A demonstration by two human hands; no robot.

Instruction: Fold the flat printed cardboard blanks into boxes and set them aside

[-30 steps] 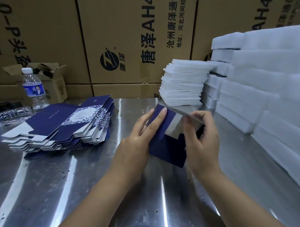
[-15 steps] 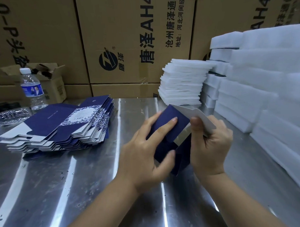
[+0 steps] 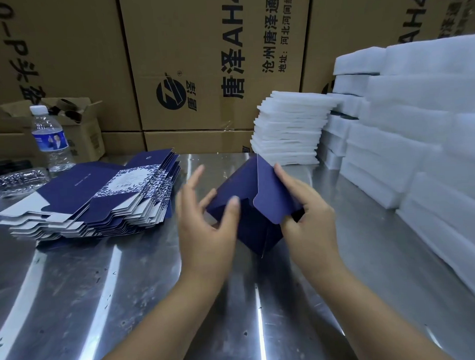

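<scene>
Our half-formed blue box (image 3: 248, 206) is held over the steel table (image 3: 127, 291), between both hands. The right hand (image 3: 307, 217) grips its right side by the rounded flap (image 3: 269, 203); the left hand (image 3: 205, 229) is spread, thumb pressing the front. We should tuck that flap squarely, without creasing it.
</scene>
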